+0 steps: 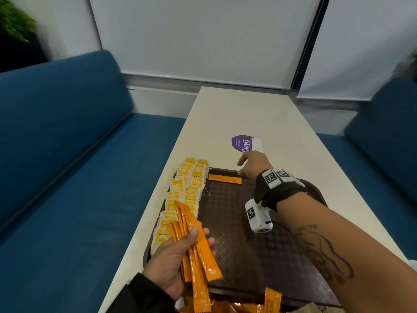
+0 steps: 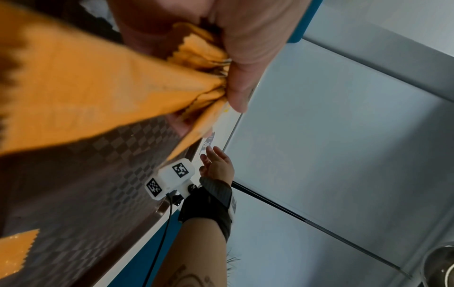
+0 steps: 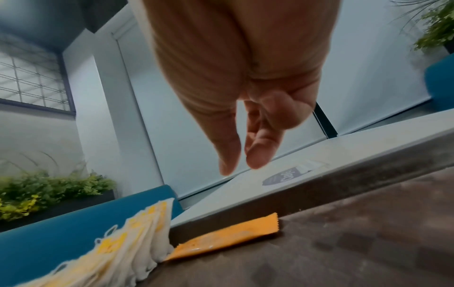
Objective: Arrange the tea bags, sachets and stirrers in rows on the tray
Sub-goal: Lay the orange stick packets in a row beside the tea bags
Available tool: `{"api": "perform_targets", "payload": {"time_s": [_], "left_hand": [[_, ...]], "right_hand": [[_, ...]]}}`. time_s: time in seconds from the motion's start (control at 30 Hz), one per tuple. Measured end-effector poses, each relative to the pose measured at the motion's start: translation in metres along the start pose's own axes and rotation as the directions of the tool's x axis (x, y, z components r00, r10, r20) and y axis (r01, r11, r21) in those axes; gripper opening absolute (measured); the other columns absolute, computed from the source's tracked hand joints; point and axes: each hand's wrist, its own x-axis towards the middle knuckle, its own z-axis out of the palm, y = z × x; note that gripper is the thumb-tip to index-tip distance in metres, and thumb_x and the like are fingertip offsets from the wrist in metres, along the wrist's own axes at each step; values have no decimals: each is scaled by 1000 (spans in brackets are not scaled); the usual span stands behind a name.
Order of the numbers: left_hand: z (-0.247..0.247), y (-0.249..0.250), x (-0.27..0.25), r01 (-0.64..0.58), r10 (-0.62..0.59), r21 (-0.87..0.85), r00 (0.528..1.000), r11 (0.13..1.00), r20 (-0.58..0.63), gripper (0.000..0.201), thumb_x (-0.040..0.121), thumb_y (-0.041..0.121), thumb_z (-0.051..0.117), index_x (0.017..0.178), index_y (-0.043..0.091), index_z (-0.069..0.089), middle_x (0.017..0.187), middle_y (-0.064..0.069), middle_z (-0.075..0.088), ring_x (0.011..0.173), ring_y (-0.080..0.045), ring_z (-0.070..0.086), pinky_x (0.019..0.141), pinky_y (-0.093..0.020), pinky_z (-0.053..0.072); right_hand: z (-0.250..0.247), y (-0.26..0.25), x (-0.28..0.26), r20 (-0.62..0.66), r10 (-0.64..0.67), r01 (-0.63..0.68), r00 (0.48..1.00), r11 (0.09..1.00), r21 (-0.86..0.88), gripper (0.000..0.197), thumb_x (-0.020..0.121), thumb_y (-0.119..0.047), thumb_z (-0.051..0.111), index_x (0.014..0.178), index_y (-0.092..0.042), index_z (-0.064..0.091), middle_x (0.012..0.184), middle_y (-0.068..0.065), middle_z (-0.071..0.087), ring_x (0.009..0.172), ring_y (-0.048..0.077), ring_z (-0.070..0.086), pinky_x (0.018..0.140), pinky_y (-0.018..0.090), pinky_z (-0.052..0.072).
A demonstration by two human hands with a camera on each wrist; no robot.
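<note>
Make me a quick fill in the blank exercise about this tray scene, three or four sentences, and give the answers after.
1. The left hand holds a bunch of ____ sachets in its grip.
2. One orange sachet lies alone along the tray's ____ edge.
3. The tea bags sit in rows along the tray's ____ side.
4. The right hand holds ____.

Missing words: orange; far; left; nothing

Glossy orange foil sachets [image 1: 196, 251]; papery white tea bags [image 1: 180, 195]; dark plastic tray [image 1: 259, 256] with a matt chequered texture; smooth pale worktop [image 1: 248, 114].
</note>
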Motion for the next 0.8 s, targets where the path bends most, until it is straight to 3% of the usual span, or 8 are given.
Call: {"api": "perform_targets", "payload": {"time_s": [0.13,0.27,0.57,0.67,0.8], "left_hand": [[8,-4,-3,5,-5,-2,1000,1000,13,40,66,17,64,104,3,63,81,-16,73,63,-27,71,51,-37,58],[8,-9,-8,45,-45,0,998,999,43,42,63,16,65,103,2,63,80,-17,72,62,-29,70,51,-38,58],[-8,-1,-4,46,-45,-20,998,999,37,46,65,16,64,108,4,61,83,-19,72,63,-32,70,52,-40,58],[-9,-1,-1,43,-42,-25,998,999,39,43,66,16,64,107,4,61,81,-18,72,62,-32,70,51,-40,58],[-9,-5,3,46,-46,-5,998,999,33,44,66,16,64,108,5,61,84,-18,72,64,-32,70,52,-40,58]], "right_hand": [[4,4,-9,150,-34,57,988,986,-157,24,85,-7,66,108,-13,70,117,5,64,108,22,59,92,28,47],[18,8,-11,227,-69,123,971,965,-232,32,91,-12,59,122,-15,62,126,7,59,115,24,56,99,32,44],[31,-1,8,223,-55,120,973,949,-292,23,87,-22,64,106,-8,68,106,8,66,98,25,62,88,35,51],[32,-1,15,204,-37,96,978,953,-289,23,83,-22,69,101,-7,68,103,8,67,94,24,64,86,36,53],[34,1,20,149,-34,76,988,955,-287,18,85,-18,65,99,-8,66,101,8,65,93,25,63,83,34,52]]}}
